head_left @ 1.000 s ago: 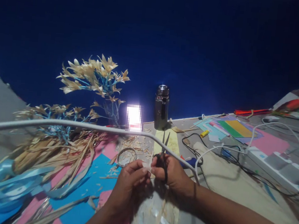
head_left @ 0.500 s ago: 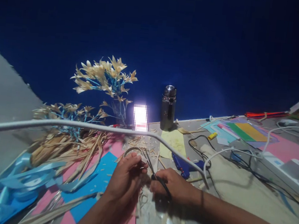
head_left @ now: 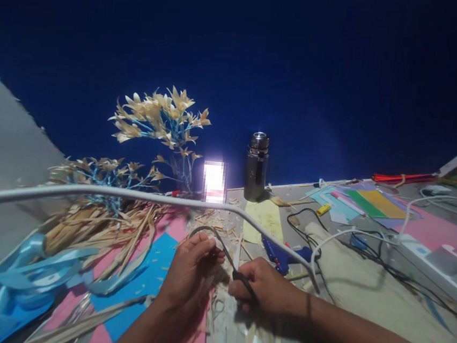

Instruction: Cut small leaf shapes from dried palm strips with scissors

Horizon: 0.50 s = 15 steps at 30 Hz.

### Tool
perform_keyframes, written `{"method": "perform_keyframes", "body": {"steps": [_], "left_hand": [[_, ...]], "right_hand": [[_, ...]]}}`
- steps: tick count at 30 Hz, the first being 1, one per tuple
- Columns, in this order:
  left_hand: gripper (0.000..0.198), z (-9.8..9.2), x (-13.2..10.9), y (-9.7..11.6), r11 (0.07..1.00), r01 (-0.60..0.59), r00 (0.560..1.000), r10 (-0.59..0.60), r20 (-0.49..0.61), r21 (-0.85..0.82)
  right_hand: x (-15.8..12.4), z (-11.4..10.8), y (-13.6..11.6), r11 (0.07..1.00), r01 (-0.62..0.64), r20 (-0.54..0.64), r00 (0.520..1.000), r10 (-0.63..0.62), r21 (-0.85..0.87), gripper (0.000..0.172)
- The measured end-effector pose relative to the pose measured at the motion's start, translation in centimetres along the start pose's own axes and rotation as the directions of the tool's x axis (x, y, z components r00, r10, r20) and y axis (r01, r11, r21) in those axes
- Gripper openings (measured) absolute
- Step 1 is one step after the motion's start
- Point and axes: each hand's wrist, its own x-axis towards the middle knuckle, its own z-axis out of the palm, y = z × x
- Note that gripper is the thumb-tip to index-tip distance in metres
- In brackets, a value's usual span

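Note:
My right hand is closed around the black handles of a pair of scissors. The blades point up and left, toward my other hand, and look nearly closed. My left hand is closed in a pinch, thumb against fingers. From its fingertips a thin brownish strip of dried leaf arches over the hand; its far end runs close to the blades, and I cannot tell whether they touch. Pale shavings and scraps lie below both hands, partly hidden by them.
Left are dried strips, blue ribbon and cream flowers on blue stems. A white cable crosses in front. Behind stand a bright pixelated light and a flask. Right lie a blue glue gun, cords and a power strip.
The scissor blades, spread apart before, have come together near the strip. My right hand has shifted very slightly left; my left hand keeps its pinch in nearly the same place.

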Motion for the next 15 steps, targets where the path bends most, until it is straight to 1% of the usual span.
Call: {"method": "perform_keyframes", "body": {"steps": [4,6,8,10,13,15], "left_hand": [[0.018,0.0,-0.2,0.2,0.999,0.038,0.999,-0.038,-0.002,-0.025],[0.019,0.0,-0.2,-0.1,0.995,0.067,0.998,-0.066,0.008,-0.068],[0.020,-0.1,-0.3,-0.6,0.988,0.110,0.994,-0.107,0.032,-0.109],[0.021,-0.1,-0.4,-1.1,0.980,0.164,0.986,-0.159,0.059,-0.110],[0.020,0.1,-0.7,-1.8,0.976,0.210,0.975,-0.204,0.093,-0.061],[0.020,0.3,-0.9,-2.0,0.976,0.216,0.970,-0.212,0.117,-0.026]], "right_hand": [[0.0,0.2,0.1,0.992,0.000,-0.003,1.000,0.001,0.129,0.044],[0.0,0.4,-0.4,0.981,0.030,-0.061,0.998,-0.018,0.191,0.041],[0.0,0.3,-0.8,0.960,0.101,-0.146,0.987,-0.064,0.260,0.040],[0.1,-0.1,-1.0,0.934,0.211,-0.208,0.966,-0.154,0.287,0.045],[0.4,-0.9,-0.9,0.910,0.324,-0.212,0.938,-0.274,0.259,0.045],[0.4,-1.2,-0.9,0.908,0.339,-0.204,0.934,-0.293,0.249,0.043]]}}
